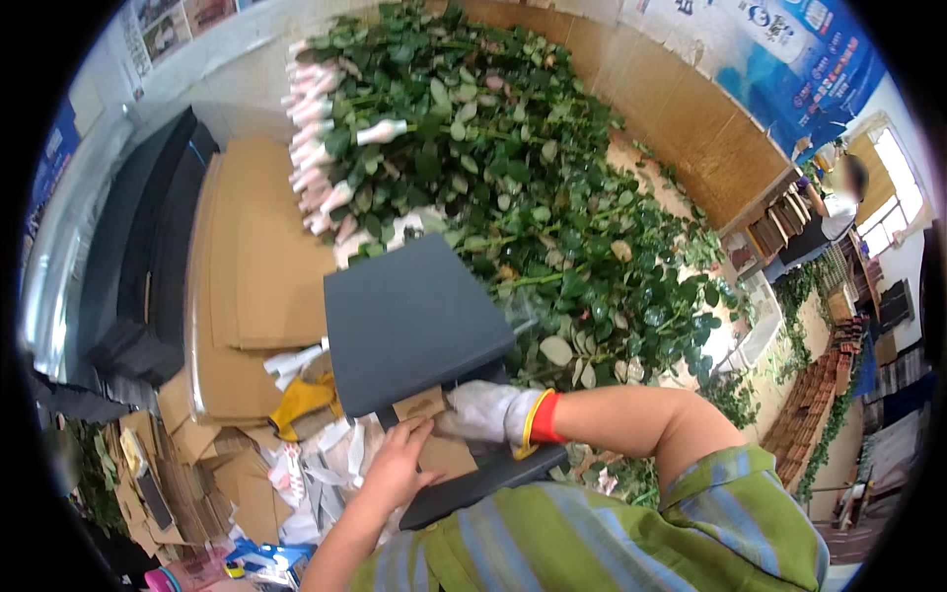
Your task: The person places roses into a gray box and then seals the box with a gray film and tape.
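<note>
Close to my body, a brown cardboard piece (448,460) lies on a black folder-like sheet (492,477). My bare left hand (397,462) rests across the left edge of the cardboard, its thumb lower down; whether it grips or only presses is not clear. My right hand (488,414) wears a whitish work glove with a red and yellow cuff. It touches the cardboard from the right, blurred, and its fingertips are hard to make out. Just beyond both hands stretches a dark grey panel (414,325), covering part of the black sheet.
Leafy cut rose stems (510,148), many heads in white sleeves (314,140), pile up beyond the panel. Flat cardboard sheets (274,251) and black sheets (140,251) stack at left. A yellow glove (303,403) and white-handled scissors (294,470) lie nearer. Another person (832,207) stands far right.
</note>
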A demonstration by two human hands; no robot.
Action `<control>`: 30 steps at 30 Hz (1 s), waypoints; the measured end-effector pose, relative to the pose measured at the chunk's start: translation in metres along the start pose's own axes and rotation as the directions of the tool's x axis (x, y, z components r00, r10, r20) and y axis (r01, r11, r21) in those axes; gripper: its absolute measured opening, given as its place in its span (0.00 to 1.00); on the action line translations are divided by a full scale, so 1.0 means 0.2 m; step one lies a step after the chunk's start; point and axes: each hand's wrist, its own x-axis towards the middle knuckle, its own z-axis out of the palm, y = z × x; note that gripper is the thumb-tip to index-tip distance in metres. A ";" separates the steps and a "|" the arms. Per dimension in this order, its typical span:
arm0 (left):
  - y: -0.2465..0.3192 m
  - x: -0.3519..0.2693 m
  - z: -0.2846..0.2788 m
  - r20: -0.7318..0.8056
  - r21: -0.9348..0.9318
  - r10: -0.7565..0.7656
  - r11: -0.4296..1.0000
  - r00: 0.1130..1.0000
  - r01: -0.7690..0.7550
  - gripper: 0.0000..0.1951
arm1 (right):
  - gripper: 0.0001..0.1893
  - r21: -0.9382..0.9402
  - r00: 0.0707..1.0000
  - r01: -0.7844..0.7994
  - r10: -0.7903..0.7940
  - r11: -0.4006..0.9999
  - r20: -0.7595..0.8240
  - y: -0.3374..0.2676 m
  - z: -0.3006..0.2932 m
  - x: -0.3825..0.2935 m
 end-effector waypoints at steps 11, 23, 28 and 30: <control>-0.16 -0.05 0.11 0.202 0.184 0.188 0.956 0.961 -0.226 0.39 | 0.16 -0.397 0.876 0.446 -0.300 0.802 0.377 -0.06 0.03 0.00; -0.59 -0.23 0.65 0.395 0.860 0.365 0.175 0.843 -0.479 0.27 | 0.12 -0.694 0.355 -0.361 -0.597 0.622 -0.720 -0.08 -1.48 0.71; -0.50 -0.31 0.67 0.553 0.821 0.116 -0.246 0.825 -0.516 0.29 | 0.14 -0.446 0.503 -0.255 -0.276 0.858 -0.819 -0.05 -1.56 0.71; -0.44 -0.30 0.69 0.175 -0.419 -0.159 -0.905 0.972 -0.073 0.30 | 0.16 -0.340 0.372 -0.029 -0.305 0.940 -0.877 -0.07 -1.62 0.54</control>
